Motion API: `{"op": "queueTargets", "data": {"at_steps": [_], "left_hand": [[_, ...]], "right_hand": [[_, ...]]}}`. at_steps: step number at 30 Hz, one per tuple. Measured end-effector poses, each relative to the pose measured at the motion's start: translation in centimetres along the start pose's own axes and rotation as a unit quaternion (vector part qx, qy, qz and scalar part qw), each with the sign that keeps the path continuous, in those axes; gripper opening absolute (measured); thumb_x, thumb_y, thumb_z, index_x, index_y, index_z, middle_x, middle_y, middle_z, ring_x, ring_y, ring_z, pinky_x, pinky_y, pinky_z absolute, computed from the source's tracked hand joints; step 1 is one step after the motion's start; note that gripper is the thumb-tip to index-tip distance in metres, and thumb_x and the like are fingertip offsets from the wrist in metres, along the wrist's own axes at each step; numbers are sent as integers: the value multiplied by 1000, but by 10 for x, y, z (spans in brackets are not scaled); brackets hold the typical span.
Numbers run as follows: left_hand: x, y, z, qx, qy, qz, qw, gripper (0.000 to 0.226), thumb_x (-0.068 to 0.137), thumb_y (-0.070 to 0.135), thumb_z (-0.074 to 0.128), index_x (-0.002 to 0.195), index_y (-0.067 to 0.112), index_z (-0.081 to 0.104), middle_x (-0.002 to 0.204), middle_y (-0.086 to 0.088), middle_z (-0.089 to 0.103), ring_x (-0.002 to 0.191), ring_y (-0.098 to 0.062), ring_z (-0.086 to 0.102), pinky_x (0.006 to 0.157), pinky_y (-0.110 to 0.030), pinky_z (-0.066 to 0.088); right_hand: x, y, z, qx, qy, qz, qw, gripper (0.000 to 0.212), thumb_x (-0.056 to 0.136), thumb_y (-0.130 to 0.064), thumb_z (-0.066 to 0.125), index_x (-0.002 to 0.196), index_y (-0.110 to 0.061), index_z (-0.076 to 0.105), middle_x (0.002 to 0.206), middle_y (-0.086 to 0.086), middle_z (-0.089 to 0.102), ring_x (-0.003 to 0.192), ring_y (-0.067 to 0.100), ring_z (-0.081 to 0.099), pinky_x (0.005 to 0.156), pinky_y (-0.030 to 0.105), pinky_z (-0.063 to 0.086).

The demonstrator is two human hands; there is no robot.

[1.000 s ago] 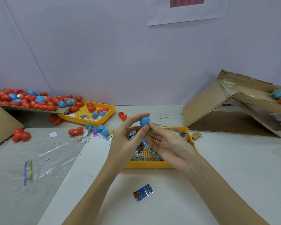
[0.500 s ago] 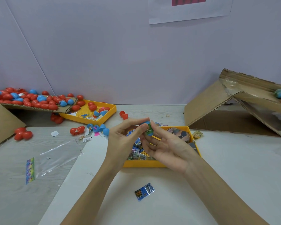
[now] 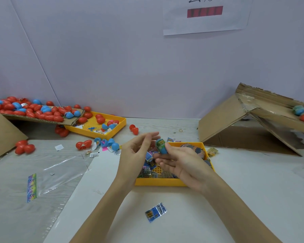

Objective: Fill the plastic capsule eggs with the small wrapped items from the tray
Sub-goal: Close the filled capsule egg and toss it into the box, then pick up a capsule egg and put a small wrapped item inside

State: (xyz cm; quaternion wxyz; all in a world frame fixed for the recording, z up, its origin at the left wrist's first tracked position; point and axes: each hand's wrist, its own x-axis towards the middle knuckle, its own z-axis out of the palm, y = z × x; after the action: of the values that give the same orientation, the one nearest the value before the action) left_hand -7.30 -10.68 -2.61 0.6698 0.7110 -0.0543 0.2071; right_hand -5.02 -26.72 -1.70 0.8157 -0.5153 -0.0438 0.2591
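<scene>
My right hand (image 3: 182, 160) pinches a blue capsule egg half (image 3: 161, 146) stuffed with a green wrapped item, just above the near yellow tray (image 3: 158, 182). That tray holds several small wrapped packets (image 3: 148, 171). My left hand (image 3: 136, 151) hovers beside the egg with fingers spread, not touching it. One blue wrapped packet (image 3: 155, 212) lies loose on the white sheet in front of the tray.
A second yellow tray (image 3: 120, 126) at back left holds egg halves. Many red and blue eggs (image 3: 33, 110) lie on a cardboard flap. A tilted cardboard box (image 3: 249, 120) stands at right. A clear plastic bag (image 3: 56, 172) lies at left.
My left hand has let go of the blue egg half and drawn back to the left with its fingers apart. The egg stays with my right hand, a green wrapper now showing in it.
</scene>
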Motion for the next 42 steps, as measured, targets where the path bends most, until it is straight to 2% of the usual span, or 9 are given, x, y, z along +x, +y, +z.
{"op": "queueTargets", "data": {"at_steps": [5, 9, 13, 19, 25, 33, 37, 40, 42], "left_hand": [[5, 1, -11, -15, 83, -6, 996, 38, 102, 45, 45, 105, 24, 76, 102, 5, 77, 98, -12, 72, 84, -27, 57], [7, 0, -14, -8, 100, -24, 995, 46, 98, 51, 43, 94, 20, 77, 94, 3, 77, 91, -15, 72, 83, -35, 57], [8, 1, -13, -7, 96, -35, 995, 46, 97, 51, 44, 92, 19, 77, 92, 2, 77, 90, -16, 72, 80, -32, 56], [11, -6, -21, 66, 113, -30, 991, 32, 106, 32, 49, 91, 22, 75, 85, 8, 75, 86, -9, 69, 73, -18, 54], [14, -21, -32, 146, 141, -82, 976, 18, 103, 21, 56, 100, 34, 68, 99, 13, 70, 95, 0, 63, 70, -10, 47], [76, -30, -73, 202, 219, -133, 945, 12, 102, 18, 55, 113, 21, 60, 106, 1, 63, 88, -12, 61, 67, -27, 51], [127, -46, -113, 504, 142, -116, 844, 29, 105, 28, 51, 125, 9, 60, 132, -14, 52, 124, -30, 47, 104, -43, 44], [163, -54, -146, 677, 71, -102, 726, 41, 106, 38, 42, 131, 10, 58, 141, -18, 47, 130, -37, 43, 108, -48, 40], [186, -58, -161, 714, -6, -106, 693, 42, 108, 34, 36, 139, 12, 52, 146, -18, 47, 135, -39, 39, 108, -49, 40]], "right_hand": [[-2, -38, -19, 157, -10, 8, 988, 37, 105, -15, 48, 130, 9, 61, 96, 14, 73, 72, 16, 69, 61, 23, 58], [-6, -112, -52, 331, 17, -178, 927, 43, 105, -22, 42, 135, 5, 56, 100, 16, 71, 71, 18, 67, 61, 25, 55], [0, -121, -67, 166, 111, -212, 957, 51, 110, -37, 32, 127, -1, 63, 97, 10, 71, 77, 16, 62, 69, 26, 52], [18, -39, -53, -44, 57, -137, 988, 35, 108, -20, 46, 110, -3, 76, 81, 6, 69, 69, 13, 63, 62, 23, 56], [21, -5, -36, -255, 50, -132, 957, 32, 107, -23, 48, 103, -5, 74, 71, 12, 68, 52, 17, 58, 45, 21, 46], [23, 1, -34, -335, 56, -157, 927, 33, 107, -24, 47, 98, -7, 73, 58, 10, 63, 39, 17, 49, 38, 20, 40], [27, 2, -37, -332, 54, -162, 928, 35, 106, -26, 47, 94, -11, 75, 56, 10, 61, 37, 16, 47, 37, 22, 39], [30, 5, -40, -320, 55, -167, 931, 37, 107, -27, 47, 91, -13, 77, 55, 10, 60, 36, 15, 45, 36, 21, 36], [32, 3, -41, -314, 55, -170, 933, 37, 107, -27, 47, 89, -14, 77, 55, 9, 59, 36, 14, 45, 37, 19, 36]]}}
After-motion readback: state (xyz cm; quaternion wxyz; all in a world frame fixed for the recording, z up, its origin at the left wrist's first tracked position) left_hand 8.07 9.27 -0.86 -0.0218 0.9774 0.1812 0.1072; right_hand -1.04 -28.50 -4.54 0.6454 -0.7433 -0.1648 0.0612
